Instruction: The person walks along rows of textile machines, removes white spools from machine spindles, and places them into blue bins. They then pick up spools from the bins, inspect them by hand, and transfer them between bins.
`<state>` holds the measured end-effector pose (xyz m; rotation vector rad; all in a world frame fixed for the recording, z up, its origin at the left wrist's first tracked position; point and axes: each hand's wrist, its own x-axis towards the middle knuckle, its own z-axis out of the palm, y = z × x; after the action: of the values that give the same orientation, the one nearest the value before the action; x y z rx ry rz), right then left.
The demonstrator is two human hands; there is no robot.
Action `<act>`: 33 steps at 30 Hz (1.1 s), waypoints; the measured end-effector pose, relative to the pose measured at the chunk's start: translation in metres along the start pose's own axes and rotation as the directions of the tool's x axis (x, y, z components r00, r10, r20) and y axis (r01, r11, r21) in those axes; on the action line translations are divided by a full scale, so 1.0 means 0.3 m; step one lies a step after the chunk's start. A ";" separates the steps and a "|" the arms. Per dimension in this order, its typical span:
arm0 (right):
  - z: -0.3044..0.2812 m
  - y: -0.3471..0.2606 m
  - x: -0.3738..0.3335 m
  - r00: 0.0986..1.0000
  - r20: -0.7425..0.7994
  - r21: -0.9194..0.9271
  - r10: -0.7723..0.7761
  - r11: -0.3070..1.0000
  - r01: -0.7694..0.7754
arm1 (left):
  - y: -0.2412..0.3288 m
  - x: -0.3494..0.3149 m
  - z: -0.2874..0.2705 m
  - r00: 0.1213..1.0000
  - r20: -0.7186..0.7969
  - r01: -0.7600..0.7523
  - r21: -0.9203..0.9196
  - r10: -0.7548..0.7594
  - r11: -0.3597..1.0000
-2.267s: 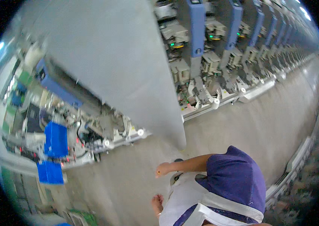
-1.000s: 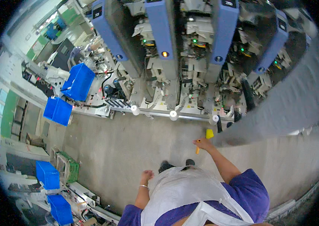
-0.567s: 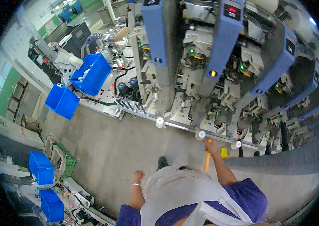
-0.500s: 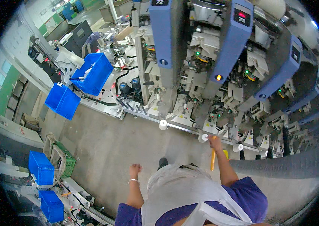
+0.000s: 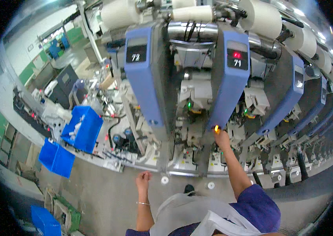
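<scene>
My right hand reaches to the lower end of a blue machine column, right by a glowing orange light. Its fingers are closed. Whether the orange stick seen earlier is still in them is hidden. My left hand hangs at waist height over the floor, fingers loosely bent and apart, holding nothing. A white bobbin stands on the machine's front rail near it, and another white bobbin sits below my right forearm. A second blue column rises to the left.
Large white yarn cones line the machine's top. Blue bins stand at the left, one holding white pieces. A green crate is at lower left. A thick grey duct runs along the right.
My view has tilted up toward the machine. My right hand has risen from beside a front-rail bobbin to the column's orange light. The orange stick no longer shows clearly. My left fingers have loosened.
</scene>
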<state>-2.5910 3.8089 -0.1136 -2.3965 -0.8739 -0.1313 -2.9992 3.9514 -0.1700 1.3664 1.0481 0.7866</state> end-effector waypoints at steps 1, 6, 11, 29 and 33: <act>-0.005 -0.005 0.015 1.000 0.000 -0.017 0.026 1.000 -0.026 | 0.112 0.041 0.046 0.994 0.022 -0.107 0.088 0.105 0.990; 0.000 -0.003 0.023 0.989 0.063 -0.225 0.135 0.967 -0.118 | 0.686 0.242 0.296 0.861 0.124 -0.509 0.196 0.493 0.838; 0.053 0.044 0.012 0.977 0.134 0.086 0.167 0.980 -0.179 | 1.186 0.423 0.573 0.463 0.220 -0.883 0.200 0.858 0.425; 0.245 0.260 -0.030 0.917 0.170 0.734 0.361 0.575 -0.362 | 1.863 1.024 1.030 0.343 -0.045 -0.923 0.168 0.938 0.346; 0.326 0.342 -0.031 0.938 0.058 0.708 0.341 0.649 -0.279 | 1.895 1.023 1.090 0.256 -0.125 -0.799 0.530 0.959 0.283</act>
<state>-2.5449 3.7943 -0.2471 -1.7368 -0.3451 0.2152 -2.5099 4.1584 0.3222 2.2543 0.6113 1.9377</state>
